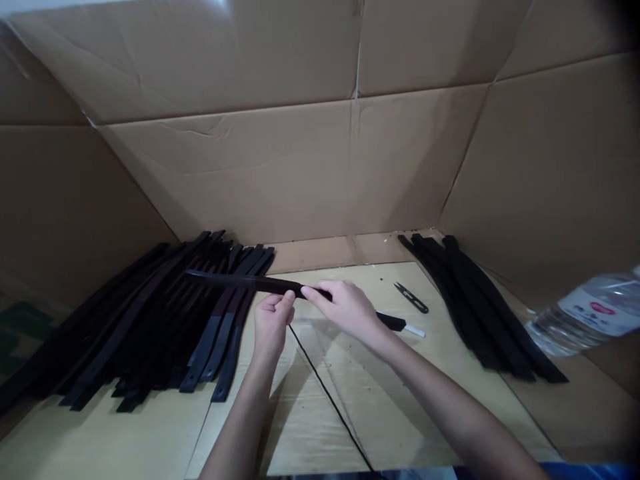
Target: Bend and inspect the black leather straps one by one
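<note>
A long black strip [235, 281] is held nearly level above the board, its left end over the dark pile. My left hand [273, 319] pinches it near its middle, thumb on top. Just to the right, my right hand [347, 305] is closed round the same strip. Past my right hand, the strip's right part shows, and a small white piece [415, 331] sticks out at that end. A thin black cord [325, 387] runs from my left fingertips down to the front edge.
Many black strips [150, 320] are heaped at the left. Several more black strips [480, 307] lie at the right. Small black thread snips [412, 298] rest on the board [400, 413]. A clear bottle [590, 313] is at the far right. Cardboard walls [280, 180] surround the back and sides.
</note>
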A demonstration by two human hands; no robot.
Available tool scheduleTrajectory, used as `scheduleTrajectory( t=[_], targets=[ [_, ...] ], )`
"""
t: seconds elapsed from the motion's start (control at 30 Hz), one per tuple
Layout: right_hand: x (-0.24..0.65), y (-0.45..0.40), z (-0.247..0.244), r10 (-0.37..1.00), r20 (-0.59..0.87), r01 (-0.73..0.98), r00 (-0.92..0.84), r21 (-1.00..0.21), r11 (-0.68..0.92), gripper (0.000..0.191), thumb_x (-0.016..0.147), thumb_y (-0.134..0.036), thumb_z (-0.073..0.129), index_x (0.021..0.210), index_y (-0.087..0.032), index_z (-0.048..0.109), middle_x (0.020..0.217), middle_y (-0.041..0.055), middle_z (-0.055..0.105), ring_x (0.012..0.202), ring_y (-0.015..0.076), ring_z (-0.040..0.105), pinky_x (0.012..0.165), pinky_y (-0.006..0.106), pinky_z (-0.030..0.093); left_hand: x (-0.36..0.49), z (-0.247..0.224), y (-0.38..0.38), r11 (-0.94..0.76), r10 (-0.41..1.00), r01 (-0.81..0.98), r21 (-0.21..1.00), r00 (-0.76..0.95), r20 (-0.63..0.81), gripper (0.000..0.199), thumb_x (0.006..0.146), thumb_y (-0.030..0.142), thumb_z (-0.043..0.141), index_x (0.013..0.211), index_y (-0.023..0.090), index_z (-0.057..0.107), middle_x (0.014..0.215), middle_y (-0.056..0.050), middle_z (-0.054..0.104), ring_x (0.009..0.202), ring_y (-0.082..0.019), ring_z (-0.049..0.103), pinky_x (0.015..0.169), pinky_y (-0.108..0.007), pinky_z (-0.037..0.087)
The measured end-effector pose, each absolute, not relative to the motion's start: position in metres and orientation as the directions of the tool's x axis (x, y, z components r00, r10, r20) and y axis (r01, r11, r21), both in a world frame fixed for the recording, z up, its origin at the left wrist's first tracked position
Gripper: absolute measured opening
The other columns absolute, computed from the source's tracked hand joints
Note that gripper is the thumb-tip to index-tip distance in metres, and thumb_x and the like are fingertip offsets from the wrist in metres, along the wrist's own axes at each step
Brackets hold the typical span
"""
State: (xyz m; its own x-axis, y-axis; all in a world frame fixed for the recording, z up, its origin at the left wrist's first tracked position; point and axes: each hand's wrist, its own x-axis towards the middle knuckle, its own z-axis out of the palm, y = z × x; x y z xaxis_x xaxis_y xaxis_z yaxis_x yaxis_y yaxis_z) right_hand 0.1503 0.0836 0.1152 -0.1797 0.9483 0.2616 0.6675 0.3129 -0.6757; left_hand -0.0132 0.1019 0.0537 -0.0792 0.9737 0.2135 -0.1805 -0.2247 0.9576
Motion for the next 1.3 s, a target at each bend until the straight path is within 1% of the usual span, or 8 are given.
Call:
scheduleTrajectory(
  t=[0.1,0.2,0.37,0.5,0.77,1.1,1.23,1.3],
  targets=[
    [0.14,0.087,0.113,0.934,0.313,0.695,-0.17,-0.634,0.339,0.05,0.094,-0.054,0.039,0.066,-0.02,0.062,0.058,0.0015,0.058,0.054,0.0129,0.045,0.053,0.027,0.022,-0.016,0.052,0.102,-0.284,0.956,-0.217,0.934,-0.133,0.259,0.046,0.078,0.041,0.069,0.055,0.018,0.038,0.049,0.008,0.025,0.046,-0.006,0.022,0.045,-0.022,0.017],
    [0.131,0.092,0.108,0.941,0.285,0.641,-0.185,-0.69,0.335,0.054,0.096,-0.053,0.035,0.059,-0.018,0.055,0.055,0.001,0.055,0.051,0.0115,0.044,0.052,0.026,0.023,-0.016,0.054,0.101,-0.32,0.944,-0.231,0.919,-0.163,0.288,0.046,0.08,0.039,0.068,0.054,0.018,0.037,0.049,0.008,0.026,0.046,-0.006,0.023,0.045,-0.022,0.018],
    [0.127,0.102,0.093,0.963,0.031,0.366,-0.269,-0.921,0.132,0.059,0.094,-0.06,0.032,0.057,-0.018,0.048,0.046,-0.0029,0.044,0.041,0.0079,0.039,0.045,0.022,0.026,-0.015,0.054,0.1,-0.317,0.946,-0.259,0.912,-0.146,0.288,0.049,0.08,0.039,0.068,0.054,0.018,0.032,0.049,0.009,0.022,0.045,-0.005,0.021,0.044,-0.021,0.017],
    [0.128,0.104,0.091,0.899,-0.162,0.14,-0.406,-0.984,-0.114,0.058,0.091,-0.066,0.034,0.062,-0.018,0.048,0.042,-0.0071,0.038,0.033,0.0047,0.03,0.036,0.019,0.023,-0.013,0.053,0.101,-0.306,0.952,-0.332,0.892,-0.086,0.295,0.047,0.081,0.04,0.066,0.054,0.018,0.035,0.047,0.01,0.02,0.042,-0.004,0.018,0.043,-0.02,0.017],
    [0.129,0.097,0.102,0.734,-0.275,-0.066,-0.621,-0.915,-0.399,0.055,0.091,-0.064,0.039,0.065,-0.017,0.047,0.041,-0.0097,0.034,0.03,0.0018,0.024,0.03,0.013,0.018,-0.021,0.059,0.101,-0.284,0.933,-0.438,0.853,0.08,0.352,0.039,0.08,0.046,0.067,0.062,0.014,0.054,0.045,0.01,0.018,0.04,-0.003,0.012,0.04,-0.019,0.013],
    [0.128,0.102,0.093,0.367,-0.234,-0.084,-0.9,-0.735,-0.673,0.057,0.098,-0.057,0.018,0.066,-0.018,0.045,0.04,-0.0092,0.032,0.028,0.0041,0.022,0.028,0.014,0.024,-0.027,0.062,0.097,-0.282,0.928,-0.448,0.848,0.095,0.359,0.044,0.074,0.051,0.071,0.093,0.012,0.067,0.047,0.011,0.021,0.039,-0.002,0.013,0.038,-0.017,0.011],
    [0.121,0.099,0.09,0.353,-0.235,-0.073,-0.906,-0.734,-0.676,0.056,0.096,-0.054,0.019,0.065,-0.017,0.048,0.038,-0.0071,0.035,0.028,0.0052,0.026,0.028,0.015,0.024,-0.027,0.065,0.094,-0.285,0.935,-0.427,0.858,0.072,0.347,0.045,0.069,0.054,0.074,0.083,0.013,0.065,0.045,0.01,0.023,0.037,-0.002,0.016,0.036,-0.016,0.014],
    [0.117,0.097,0.089,0.455,-0.251,-0.094,-0.855,-0.787,-0.61,0.052,0.095,-0.051,0.023,0.066,-0.017,0.049,0.04,-0.0054,0.04,0.028,0.0055,0.03,0.028,0.016,0.023,-0.027,0.067,0.095,-0.285,0.942,-0.42,0.862,0.045,0.333,0.044,0.068,0.054,0.075,0.081,0.013,0.065,0.044,0.01,0.024,0.037,-0.003,0.018,0.035,-0.016,0.018]
  ],
)
